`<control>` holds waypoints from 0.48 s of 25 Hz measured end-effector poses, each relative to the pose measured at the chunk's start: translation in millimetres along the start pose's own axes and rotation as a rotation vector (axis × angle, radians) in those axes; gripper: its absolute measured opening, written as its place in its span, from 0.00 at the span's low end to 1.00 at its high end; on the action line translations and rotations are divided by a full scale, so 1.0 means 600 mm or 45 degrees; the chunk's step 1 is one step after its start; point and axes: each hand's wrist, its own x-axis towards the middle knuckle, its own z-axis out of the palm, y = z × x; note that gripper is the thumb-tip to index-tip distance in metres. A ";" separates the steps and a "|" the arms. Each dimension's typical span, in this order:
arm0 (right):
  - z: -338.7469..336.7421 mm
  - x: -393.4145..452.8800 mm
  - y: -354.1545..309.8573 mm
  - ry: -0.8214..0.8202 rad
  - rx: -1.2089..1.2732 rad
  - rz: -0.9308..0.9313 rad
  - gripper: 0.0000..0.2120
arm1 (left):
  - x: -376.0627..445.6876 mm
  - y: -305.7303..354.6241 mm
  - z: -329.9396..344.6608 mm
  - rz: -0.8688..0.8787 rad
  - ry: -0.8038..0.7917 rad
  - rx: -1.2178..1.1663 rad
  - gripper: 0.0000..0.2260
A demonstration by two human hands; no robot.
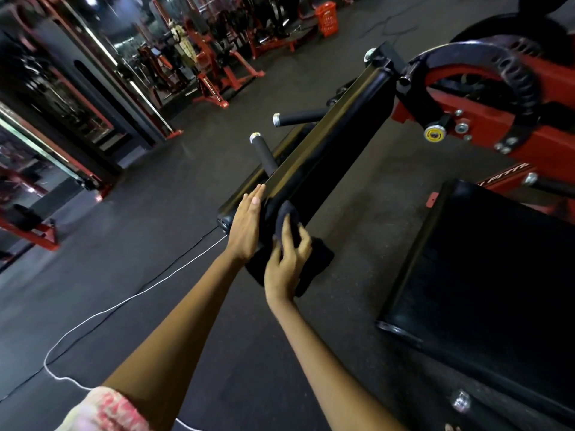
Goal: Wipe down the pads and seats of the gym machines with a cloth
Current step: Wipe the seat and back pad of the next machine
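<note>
A long black glossy pad [323, 144] of a red and black gym machine runs from the middle of the view up to the right. My left hand [245, 227] rests flat on its near end with straight fingers. Just to the right, my right hand [287, 259] grips a dark cloth [314, 258] and presses it against the near end of the pad. Part of the cloth hangs down below the pad. A wide black seat pad [485, 269] lies lower right.
Two black handle grips [264, 152] stick out left of the pad. The red machine frame with a black curved selector plate [485, 88] stands at the upper right. A white cord [102, 312] trails over the dark rubber floor. More red machines and an orange crate [326, 18] stand at the back.
</note>
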 end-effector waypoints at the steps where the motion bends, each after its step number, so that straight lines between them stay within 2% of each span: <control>1: -0.006 -0.025 0.003 -0.052 -0.044 -0.141 0.18 | -0.002 0.002 -0.001 0.010 0.002 -0.004 0.29; 2: -0.012 -0.040 0.013 -0.083 -0.045 -0.195 0.18 | -0.003 0.003 -0.001 0.021 0.002 -0.016 0.27; 3: -0.016 -0.038 0.025 -0.098 -0.014 -0.143 0.18 | -0.004 0.005 -0.002 0.023 -0.002 -0.023 0.25; 6: 0.000 0.034 0.033 -0.048 0.112 0.337 0.21 | -0.004 0.006 -0.001 -0.014 0.012 0.051 0.22; 7: 0.003 0.048 0.021 -0.027 0.110 0.378 0.21 | -0.003 0.006 -0.001 -0.012 0.013 0.086 0.23; 10: -0.008 -0.001 0.011 -0.052 -0.002 -0.041 0.19 | -0.002 0.008 -0.002 -0.001 0.026 0.165 0.29; 12: -0.019 -0.019 0.032 -0.100 0.017 -0.067 0.20 | -0.003 0.013 -0.002 -0.008 0.038 0.193 0.27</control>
